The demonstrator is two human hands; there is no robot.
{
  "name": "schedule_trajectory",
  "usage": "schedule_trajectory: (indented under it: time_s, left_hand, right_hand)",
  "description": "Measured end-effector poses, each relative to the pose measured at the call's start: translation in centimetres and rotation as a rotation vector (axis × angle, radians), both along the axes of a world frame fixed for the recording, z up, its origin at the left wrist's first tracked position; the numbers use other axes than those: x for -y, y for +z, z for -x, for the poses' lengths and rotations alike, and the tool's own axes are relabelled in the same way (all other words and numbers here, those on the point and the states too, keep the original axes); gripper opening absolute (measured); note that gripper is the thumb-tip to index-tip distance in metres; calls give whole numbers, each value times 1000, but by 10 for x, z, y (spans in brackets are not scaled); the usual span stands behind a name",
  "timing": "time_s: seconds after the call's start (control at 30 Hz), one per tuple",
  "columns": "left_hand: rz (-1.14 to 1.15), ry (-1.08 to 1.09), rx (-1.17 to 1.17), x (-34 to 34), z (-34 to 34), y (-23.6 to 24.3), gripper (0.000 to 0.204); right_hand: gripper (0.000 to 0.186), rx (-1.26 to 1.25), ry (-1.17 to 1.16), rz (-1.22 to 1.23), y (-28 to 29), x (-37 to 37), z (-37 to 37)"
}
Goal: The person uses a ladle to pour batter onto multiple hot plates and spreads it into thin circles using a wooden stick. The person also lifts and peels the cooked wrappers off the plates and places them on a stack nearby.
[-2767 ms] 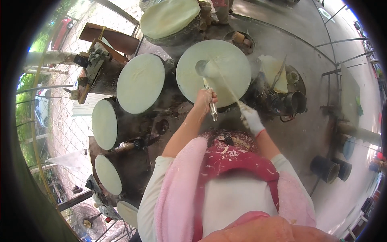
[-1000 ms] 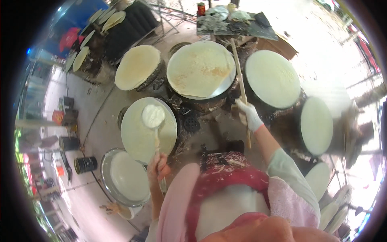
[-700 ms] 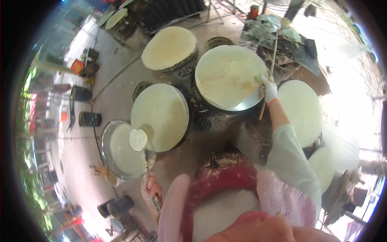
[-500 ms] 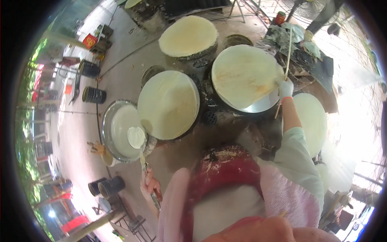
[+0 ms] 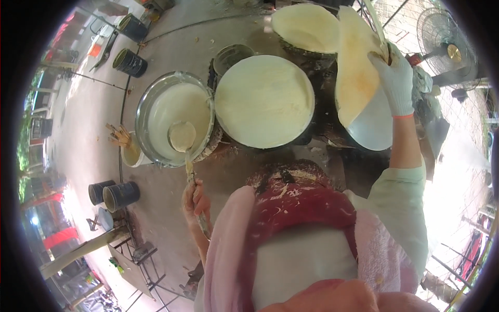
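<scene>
In my left hand (image 5: 195, 199), fingers wrapped round its handle, is a ladle (image 5: 182, 136); its round bowl is at the pale batter (image 5: 165, 110) in a wide metal basin (image 5: 142, 114). Whether the bowl dips in or hovers is hard to tell. My gloved right hand (image 5: 397, 86) grips a long thin stick (image 5: 375, 22) and the right edge of a thin round crepe (image 5: 357, 62), browned in places. The crepe is partly peeled back, baring the shiny grey griddle (image 5: 373, 127) beneath. Another pale crepe (image 5: 265, 101) lies flat on a round griddle between my hands.
Beyond is a further crepe (image 5: 304, 28) on its griddle. A small tub with wooden sticks (image 5: 120, 136) stands left of the basin. Dark buckets (image 5: 130, 62) are on the floor at left. At far right stands a fan (image 5: 448, 44).
The view has shifted rightward. My right hand has moved away with the stick, and the crepe is lifted further, baring more griddle. The ladle remains at the basin, its bowl now deeper over the batter.
</scene>
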State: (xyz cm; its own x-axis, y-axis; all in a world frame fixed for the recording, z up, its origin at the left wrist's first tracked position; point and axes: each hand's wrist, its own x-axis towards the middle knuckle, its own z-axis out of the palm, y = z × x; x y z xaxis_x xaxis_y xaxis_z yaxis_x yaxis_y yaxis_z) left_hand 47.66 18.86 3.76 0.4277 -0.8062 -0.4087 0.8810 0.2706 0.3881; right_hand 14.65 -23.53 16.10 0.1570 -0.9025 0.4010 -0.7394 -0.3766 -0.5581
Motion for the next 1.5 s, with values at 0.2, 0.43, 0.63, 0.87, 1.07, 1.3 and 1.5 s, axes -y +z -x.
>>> schedule_trajectory:
  time_s: [0.2,0.43,0.63,0.87,1.07,1.3,1.5]
  left_hand:
    - [-118,163,51,-22,-22,-3,30]
    - [-63,235,-16,-14,-16,-10,27]
    - [-235,173,292,-17,10,0,26]
    - [111,275,6,-2,37,9,32]
    - [194,265,-112,17,36,11,31]
    - [100,213,-133,37,6,10,27]
    - [-38,171,-62,35,-15,5,26]
  right_hand:
    - [39,191,194,-449,67,-10,-107]
    - [47,654,573,-715,-80,44,-115]
    - [43,715,319,-907,-236,34,-100]
    - [61,619,203,-765,-285,15,-74]
    - [74,494,120,-898,-274,22,-64]
    - [49,337,150,-821,-277,50,-83]
    - [46,614,277,-953,-260,51,-89]
